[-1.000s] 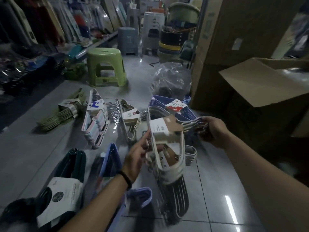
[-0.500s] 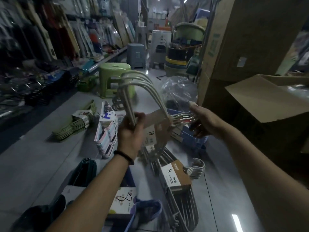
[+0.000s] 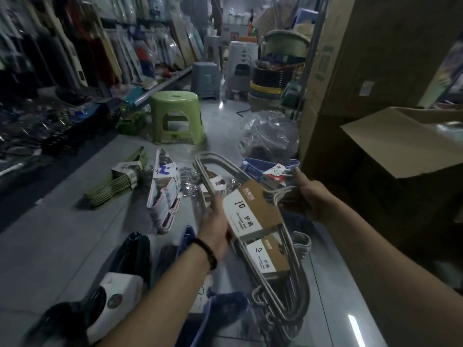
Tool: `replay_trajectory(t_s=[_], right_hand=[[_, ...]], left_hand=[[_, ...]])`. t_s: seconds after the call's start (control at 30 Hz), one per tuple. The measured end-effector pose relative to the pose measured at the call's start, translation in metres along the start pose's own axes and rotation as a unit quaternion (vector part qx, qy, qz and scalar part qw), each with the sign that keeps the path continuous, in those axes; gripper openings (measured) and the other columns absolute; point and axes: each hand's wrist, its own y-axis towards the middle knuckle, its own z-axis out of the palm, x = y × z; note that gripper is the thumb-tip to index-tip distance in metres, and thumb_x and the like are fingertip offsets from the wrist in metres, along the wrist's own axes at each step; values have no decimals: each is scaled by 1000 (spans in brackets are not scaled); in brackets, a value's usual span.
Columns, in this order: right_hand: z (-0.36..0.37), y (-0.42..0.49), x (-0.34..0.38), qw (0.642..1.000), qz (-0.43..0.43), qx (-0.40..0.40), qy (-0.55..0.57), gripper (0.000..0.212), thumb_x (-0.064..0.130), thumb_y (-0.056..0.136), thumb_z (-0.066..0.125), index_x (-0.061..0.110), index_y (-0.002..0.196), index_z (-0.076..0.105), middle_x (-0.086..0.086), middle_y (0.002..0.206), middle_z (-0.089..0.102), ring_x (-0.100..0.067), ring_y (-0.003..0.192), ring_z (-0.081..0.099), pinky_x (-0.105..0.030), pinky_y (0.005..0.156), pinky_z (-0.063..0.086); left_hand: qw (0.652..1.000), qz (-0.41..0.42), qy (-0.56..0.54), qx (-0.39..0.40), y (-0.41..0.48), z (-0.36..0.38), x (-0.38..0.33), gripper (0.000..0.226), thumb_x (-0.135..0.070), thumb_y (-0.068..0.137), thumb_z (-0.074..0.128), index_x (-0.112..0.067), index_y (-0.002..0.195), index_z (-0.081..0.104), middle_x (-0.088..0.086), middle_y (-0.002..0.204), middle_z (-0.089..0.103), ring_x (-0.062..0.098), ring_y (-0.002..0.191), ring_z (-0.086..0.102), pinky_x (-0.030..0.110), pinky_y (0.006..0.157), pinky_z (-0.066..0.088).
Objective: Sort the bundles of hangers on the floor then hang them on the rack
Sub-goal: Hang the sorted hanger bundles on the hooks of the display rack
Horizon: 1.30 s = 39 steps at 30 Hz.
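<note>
- The held bundle (image 3: 253, 211), pale grey hangers banded by a brown-and-white card sleeve marked "10", is up off the floor (image 3: 62, 236) between both hands, tilted, its curved shoulders reaching back toward the green stool (image 3: 176, 116).
- The left hand (image 3: 215, 229) is closed round the frames just beside the sleeve, fingers wrapped under them and partly hidden by the card.
- The right hand (image 3: 309, 194) is clenched round the bunched hooks at the bundle's right end.
- A matching bundle (image 3: 274, 266) lies on the floor right under the held one; the green bundle (image 3: 117, 181), a white-sleeved bundle (image 3: 164, 194) and a dark bundle (image 3: 120, 271) lie further left.
- Handling, as I judge it: stiff frames, light singly but with some weight as a pack (ten, if the mark means that). The smooth finish looks slippery, so single hangers may slide within the sleeve.
- Best hold: the clustered hooks with one hand, the frames close to the sleeve with the other. Gripping the card alone risks tearing it or letting the pack fan out.
- No rack can be made out clearly, so sorting looks like the step in hand.
</note>
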Motion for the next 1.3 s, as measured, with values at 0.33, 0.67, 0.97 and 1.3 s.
replay_trajectory(t_s=[0.33, 0.67, 0.97, 1.3], right_hand=[[-76, 42, -83, 988, 116, -97, -16, 55, 50, 105, 50, 0, 128, 50, -32, 113, 69, -45, 92, 75, -52, 69, 65], [-78, 57, -131, 961, 218, -110, -128, 30, 20, 105, 36, 14, 82, 53, -10, 69, 56, -21, 50, 50, -26, 46, 41], [-14, 49, -110, 856, 81, -192, -473, 87, 40, 86, 72, 11, 154, 27, -25, 149, 34, -45, 129, 48, -56, 108, 46], [253, -37, -142, 889, -80, 155, -424, 24, 21, 93, 66, -1, 96, 75, -18, 83, 75, -30, 72, 75, -38, 69, 65]], left_hand=[[983, -51, 174, 18, 33, 6, 133, 33, -37, 87, 66, -33, 119, 58, -3, 124, 73, 26, 117, 68, 56, 104, 52], [931, -71, 347, 83, 39, 3, 163, 78, -14, 104, 54, -29, 163, 5, -2, 153, 52, 21, 132, 53, 40, 108, 47], [928, -40, 366, 49, 7, -33, 96, 33, -18, 96, 62, -26, 128, 59, 2, 125, 67, 25, 110, 69, 46, 96, 59], [793, -11, 597, -122, -46, -287, -62, 24, -13, 98, 60, -34, 90, 68, 0, 104, 72, 17, 88, 66, 28, 81, 53]])
